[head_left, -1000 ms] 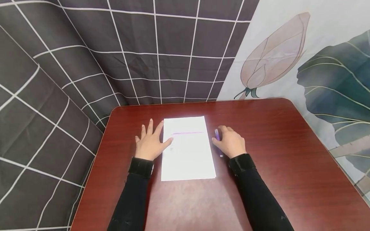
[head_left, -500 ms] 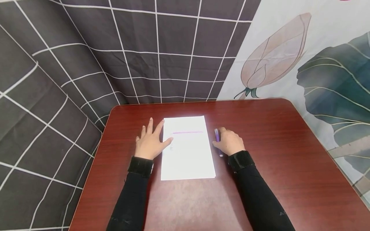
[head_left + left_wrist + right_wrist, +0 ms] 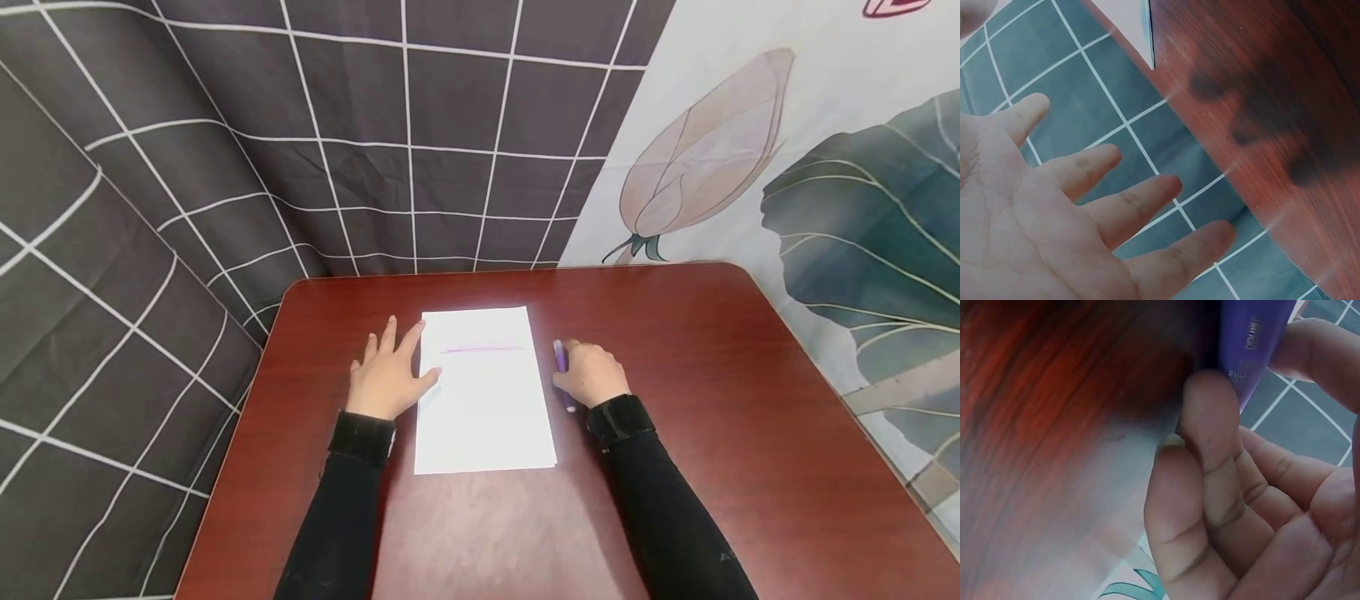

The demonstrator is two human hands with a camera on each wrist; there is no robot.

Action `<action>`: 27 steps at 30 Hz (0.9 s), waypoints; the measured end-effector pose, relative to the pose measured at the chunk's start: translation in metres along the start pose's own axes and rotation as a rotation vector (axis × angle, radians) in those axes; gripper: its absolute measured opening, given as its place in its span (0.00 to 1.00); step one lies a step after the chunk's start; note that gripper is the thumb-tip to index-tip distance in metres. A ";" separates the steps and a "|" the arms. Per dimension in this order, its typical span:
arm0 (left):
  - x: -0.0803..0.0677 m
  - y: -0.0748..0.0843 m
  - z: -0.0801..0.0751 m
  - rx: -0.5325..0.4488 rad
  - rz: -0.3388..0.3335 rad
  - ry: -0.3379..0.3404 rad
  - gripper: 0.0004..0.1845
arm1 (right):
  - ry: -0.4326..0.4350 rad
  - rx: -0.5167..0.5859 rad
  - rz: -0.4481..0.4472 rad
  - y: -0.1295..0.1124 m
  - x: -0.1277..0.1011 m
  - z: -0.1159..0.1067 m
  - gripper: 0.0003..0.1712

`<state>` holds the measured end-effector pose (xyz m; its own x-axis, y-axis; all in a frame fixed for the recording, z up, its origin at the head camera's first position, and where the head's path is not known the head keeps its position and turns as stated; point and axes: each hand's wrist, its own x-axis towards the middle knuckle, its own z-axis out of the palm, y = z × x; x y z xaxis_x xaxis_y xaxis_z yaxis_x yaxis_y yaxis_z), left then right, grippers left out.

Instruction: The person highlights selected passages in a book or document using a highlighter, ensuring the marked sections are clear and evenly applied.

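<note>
The left hand (image 3: 387, 377) lay flat on the red-brown counter (image 3: 750, 417), left of frame centre, fingers spread wide, thumb touching the left edge of the white paper sheet (image 3: 486, 400). The sheet lay at centre and bore a purple line (image 3: 483, 349) near its top. Just right of it, the right hand (image 3: 592, 372) curled its fingers round a purple marker (image 3: 560, 358) lying on the counter.

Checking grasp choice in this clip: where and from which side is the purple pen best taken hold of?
Judging by its pose, the barrel's middle, from above. The purple pen lies flat on the table, lengthwise beside the paper, so fingers can pinch across it. The right hand already curls round it there; the left hand rests flat.
</note>
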<state>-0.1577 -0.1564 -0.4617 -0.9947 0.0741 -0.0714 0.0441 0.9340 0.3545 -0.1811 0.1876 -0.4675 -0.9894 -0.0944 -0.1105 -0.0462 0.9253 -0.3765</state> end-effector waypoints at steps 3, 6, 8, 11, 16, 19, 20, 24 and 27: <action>-0.001 0.000 0.002 0.001 -0.002 -0.002 0.51 | -0.006 0.005 -0.010 0.000 0.000 0.000 0.22; -0.002 0.000 0.003 -0.004 0.003 0.007 0.51 | -0.007 0.009 -0.019 0.000 0.001 0.000 0.17; -0.003 -0.001 0.003 -0.006 0.003 0.005 0.51 | -0.020 0.020 -0.016 0.002 0.001 0.002 0.17; -0.006 -0.003 0.003 -0.006 -0.005 -0.010 0.50 | -0.053 0.040 -0.011 0.004 0.000 0.006 0.20; -0.009 -0.005 0.004 -0.012 -0.012 -0.019 0.50 | -0.071 0.065 -0.027 0.006 0.001 0.010 0.31; -0.008 -0.005 0.003 -0.013 -0.008 -0.023 0.51 | -0.068 0.087 -0.027 0.008 0.002 0.007 0.37; -0.008 -0.005 0.003 -0.013 -0.007 -0.027 0.51 | -0.075 0.103 -0.020 0.008 0.003 0.005 0.37; -0.006 -0.004 0.000 -0.013 -0.001 -0.034 0.51 | -0.068 0.130 -0.025 0.009 0.004 -0.003 0.34; -0.004 -0.003 -0.005 -0.021 0.013 -0.015 0.52 | -0.042 0.171 -0.066 0.007 0.007 -0.008 0.29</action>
<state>-0.1539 -0.1617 -0.4578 -0.9925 0.0919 -0.0807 0.0552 0.9253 0.3751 -0.1891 0.1962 -0.4635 -0.9781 -0.1714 -0.1178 -0.0830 0.8409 -0.5349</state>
